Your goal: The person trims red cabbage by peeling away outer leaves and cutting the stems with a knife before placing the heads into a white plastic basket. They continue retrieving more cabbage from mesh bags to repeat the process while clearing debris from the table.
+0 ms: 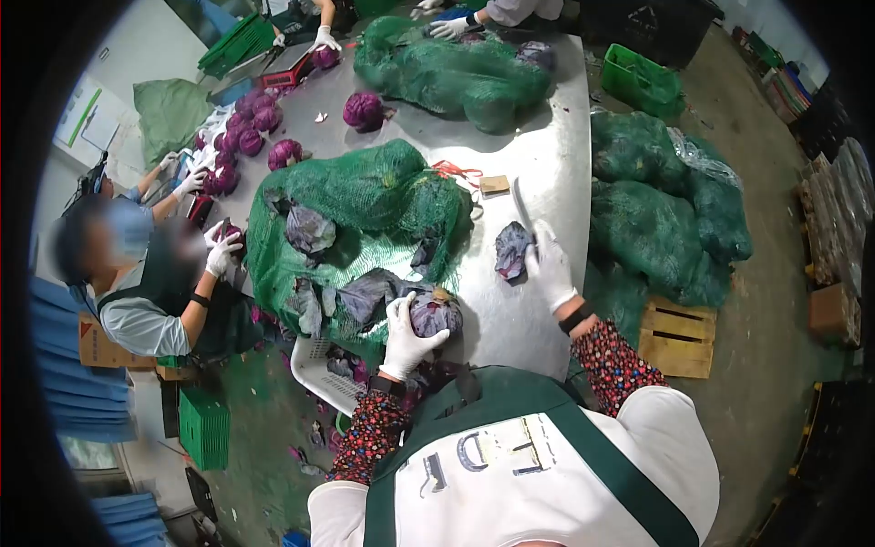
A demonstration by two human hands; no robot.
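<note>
The white-gloved left fingers (398,313) curl around a round, dull-purple cabbage (436,314) at the near edge of the green mesh sack (365,187). The white-gloved right fingers (545,237) are closed at the near end of a slim, curved metal blade (520,202); a crumpled purple-grey leaf (512,252) lies just left of them on the shiny metal bench (499,333). Beyond the right fingers sits a small tan block (494,186); below the left fingers, a white plastic basket (314,372) holds leaves.
</note>
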